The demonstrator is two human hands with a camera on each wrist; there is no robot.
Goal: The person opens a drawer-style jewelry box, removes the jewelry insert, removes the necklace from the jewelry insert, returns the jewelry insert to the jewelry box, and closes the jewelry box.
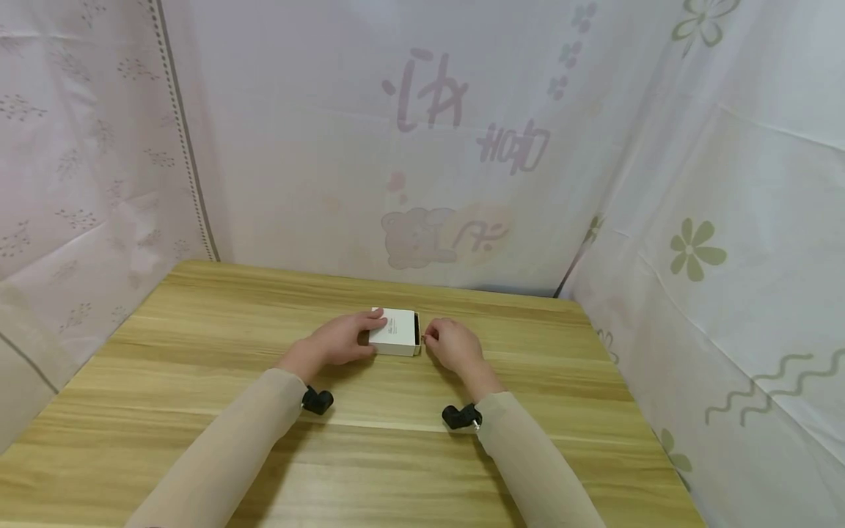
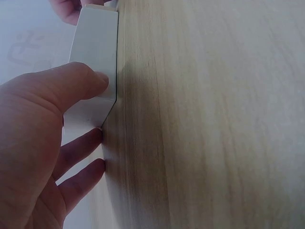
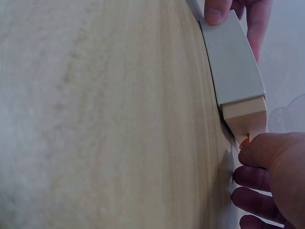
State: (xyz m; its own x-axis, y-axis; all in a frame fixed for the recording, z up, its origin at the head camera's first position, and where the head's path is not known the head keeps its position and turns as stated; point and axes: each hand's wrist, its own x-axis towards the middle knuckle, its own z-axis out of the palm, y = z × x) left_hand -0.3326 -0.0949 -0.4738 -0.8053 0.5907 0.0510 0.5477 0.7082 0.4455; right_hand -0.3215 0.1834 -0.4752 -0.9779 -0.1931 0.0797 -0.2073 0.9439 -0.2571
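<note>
A small white box (image 1: 400, 334) with faint print on its top lies on the wooden table. My left hand (image 1: 342, 339) grips it at its left end; in the left wrist view the thumb (image 2: 86, 85) presses on the side wall. From the right end of the box's white sleeve (image 3: 232, 62) a short length of a beige inner drawer (image 3: 244, 112) sticks out. My right hand (image 1: 455, 345) pinches a small orange pull tab (image 3: 245, 142) at the drawer's end between thumb and index finger. The drawer's contents are hidden.
The wood-grain table (image 1: 370, 462) reaches to the hanging printed cloths, with one behind (image 1: 297, 147) and others at the left (image 1: 86, 183) and right (image 1: 739, 330). A small black device (image 1: 318, 401) is worn on the left wrist, and another black device (image 1: 460, 416) on the right.
</note>
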